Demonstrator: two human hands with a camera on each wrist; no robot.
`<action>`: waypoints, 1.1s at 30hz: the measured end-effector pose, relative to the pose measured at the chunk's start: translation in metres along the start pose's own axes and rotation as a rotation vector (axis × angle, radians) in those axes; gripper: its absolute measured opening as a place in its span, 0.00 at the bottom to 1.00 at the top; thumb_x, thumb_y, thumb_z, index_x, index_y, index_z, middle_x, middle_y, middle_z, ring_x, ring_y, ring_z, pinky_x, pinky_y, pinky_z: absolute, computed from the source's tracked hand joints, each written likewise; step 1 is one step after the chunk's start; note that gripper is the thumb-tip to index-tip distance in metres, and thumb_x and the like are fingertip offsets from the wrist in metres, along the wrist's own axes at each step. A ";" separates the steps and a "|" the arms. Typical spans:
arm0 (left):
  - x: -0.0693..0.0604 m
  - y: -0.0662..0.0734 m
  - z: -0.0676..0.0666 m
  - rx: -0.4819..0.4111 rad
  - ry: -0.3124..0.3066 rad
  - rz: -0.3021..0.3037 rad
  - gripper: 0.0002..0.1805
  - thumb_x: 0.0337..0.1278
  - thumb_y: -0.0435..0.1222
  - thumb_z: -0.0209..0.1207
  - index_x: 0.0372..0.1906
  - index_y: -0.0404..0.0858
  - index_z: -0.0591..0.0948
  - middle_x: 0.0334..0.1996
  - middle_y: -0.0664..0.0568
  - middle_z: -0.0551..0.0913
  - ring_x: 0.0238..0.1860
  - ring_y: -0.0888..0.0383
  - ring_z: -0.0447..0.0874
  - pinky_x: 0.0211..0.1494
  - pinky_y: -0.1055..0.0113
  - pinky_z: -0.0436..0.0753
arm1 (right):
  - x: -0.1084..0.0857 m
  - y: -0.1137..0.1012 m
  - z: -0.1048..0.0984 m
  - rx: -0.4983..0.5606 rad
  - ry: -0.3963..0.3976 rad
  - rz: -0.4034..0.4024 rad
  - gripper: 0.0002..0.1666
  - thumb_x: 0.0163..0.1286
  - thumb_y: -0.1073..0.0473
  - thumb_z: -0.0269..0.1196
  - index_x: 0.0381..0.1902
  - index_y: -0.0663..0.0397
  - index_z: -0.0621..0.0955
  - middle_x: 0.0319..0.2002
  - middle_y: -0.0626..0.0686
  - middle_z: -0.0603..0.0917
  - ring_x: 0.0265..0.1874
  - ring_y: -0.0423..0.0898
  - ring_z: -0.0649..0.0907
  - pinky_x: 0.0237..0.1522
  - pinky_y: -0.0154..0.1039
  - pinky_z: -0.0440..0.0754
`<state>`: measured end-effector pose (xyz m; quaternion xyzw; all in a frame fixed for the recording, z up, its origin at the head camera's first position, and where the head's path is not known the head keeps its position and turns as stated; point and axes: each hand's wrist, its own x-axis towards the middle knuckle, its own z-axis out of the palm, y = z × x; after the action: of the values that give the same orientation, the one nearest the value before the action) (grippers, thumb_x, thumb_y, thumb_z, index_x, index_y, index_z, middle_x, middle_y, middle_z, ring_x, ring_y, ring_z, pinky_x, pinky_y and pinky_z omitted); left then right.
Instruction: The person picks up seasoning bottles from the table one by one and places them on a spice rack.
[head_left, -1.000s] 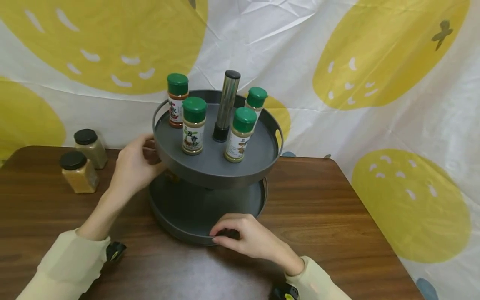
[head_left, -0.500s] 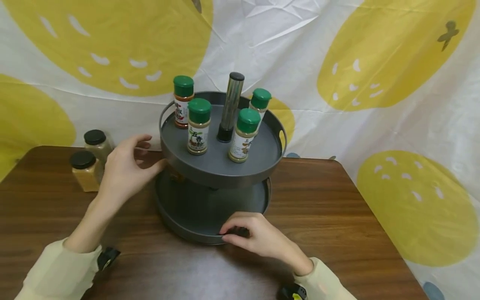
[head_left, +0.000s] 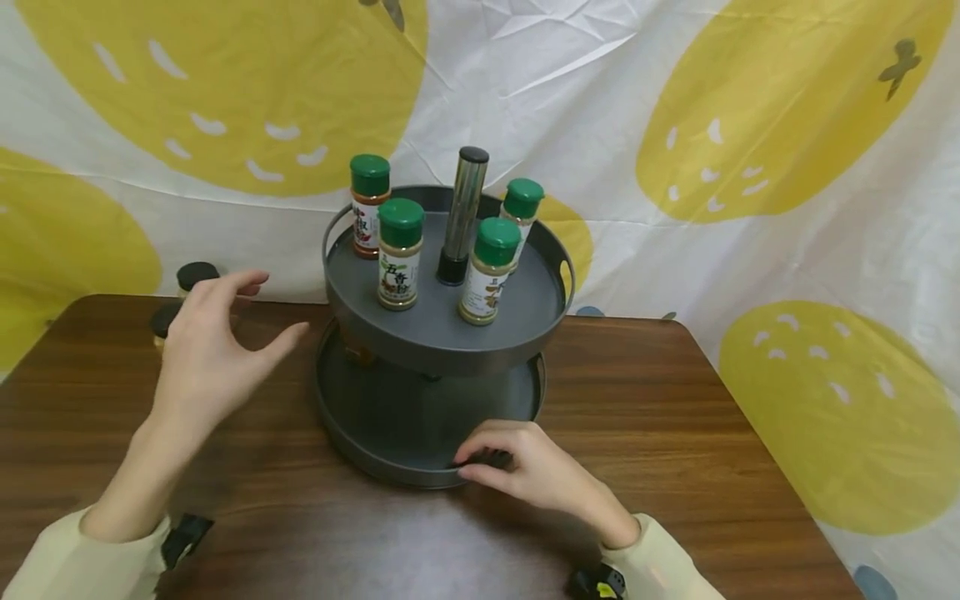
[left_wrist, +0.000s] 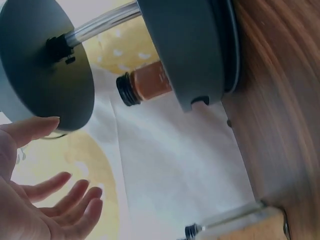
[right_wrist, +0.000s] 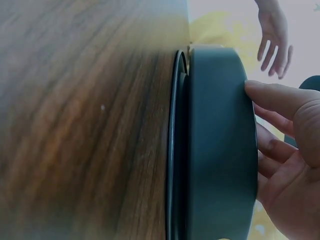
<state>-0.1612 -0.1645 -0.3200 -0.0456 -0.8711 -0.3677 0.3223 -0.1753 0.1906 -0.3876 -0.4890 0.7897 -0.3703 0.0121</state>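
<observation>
A grey two-tier turntable rack (head_left: 450,354) stands on the table, with several green-capped spice bottles (head_left: 398,271) upright on its upper tray. My right hand (head_left: 536,467) pinches the front rim of the lower tray (head_left: 405,425), its thumb against the outer wall in the right wrist view. To the rack's left, my left hand (head_left: 202,350) is in the air, fingers spread and holding nothing. It partly covers two black-lidded jars (head_left: 197,273). On the lower tray sits a jar (left_wrist: 150,82) of reddish-brown contents with a black lid, mostly hidden in the head view.
A metal post (head_left: 465,204) with a black top rises from the middle of the upper tray. The wooden table (head_left: 637,417) extends to both sides. Behind it hangs a white cloth (head_left: 555,83) with yellow fruit shapes.
My left hand has let go of the upper tray's left side and moved left, toward the two jars. My right hand stays on the lower rim. The view has shifted slightly.
</observation>
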 end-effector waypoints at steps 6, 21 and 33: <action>-0.004 -0.009 -0.013 0.025 0.033 -0.033 0.33 0.47 0.35 0.75 0.61 0.31 0.77 0.51 0.33 0.76 0.55 0.36 0.72 0.53 0.36 0.68 | -0.002 0.001 -0.003 0.011 0.014 0.032 0.05 0.68 0.61 0.70 0.42 0.50 0.87 0.39 0.42 0.86 0.38 0.39 0.84 0.35 0.38 0.85; -0.014 -0.054 -0.036 0.136 0.000 -0.248 0.34 0.54 0.38 0.70 0.65 0.30 0.74 0.62 0.27 0.65 0.64 0.28 0.62 0.55 0.30 0.63 | -0.008 0.011 -0.015 -0.016 0.008 0.066 0.08 0.67 0.57 0.71 0.42 0.50 0.88 0.39 0.41 0.86 0.38 0.37 0.84 0.36 0.42 0.85; -0.013 -0.080 -0.036 0.175 -0.077 -0.333 0.37 0.59 0.44 0.67 0.68 0.29 0.70 0.65 0.25 0.60 0.64 0.25 0.60 0.52 0.28 0.65 | -0.012 0.021 -0.026 0.000 -0.004 0.054 0.09 0.65 0.58 0.73 0.43 0.50 0.87 0.40 0.44 0.87 0.39 0.42 0.85 0.38 0.43 0.85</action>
<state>-0.1570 -0.2448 -0.3585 0.1135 -0.9070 -0.3366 0.2264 -0.1956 0.2201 -0.3855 -0.4682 0.8024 -0.3692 0.0236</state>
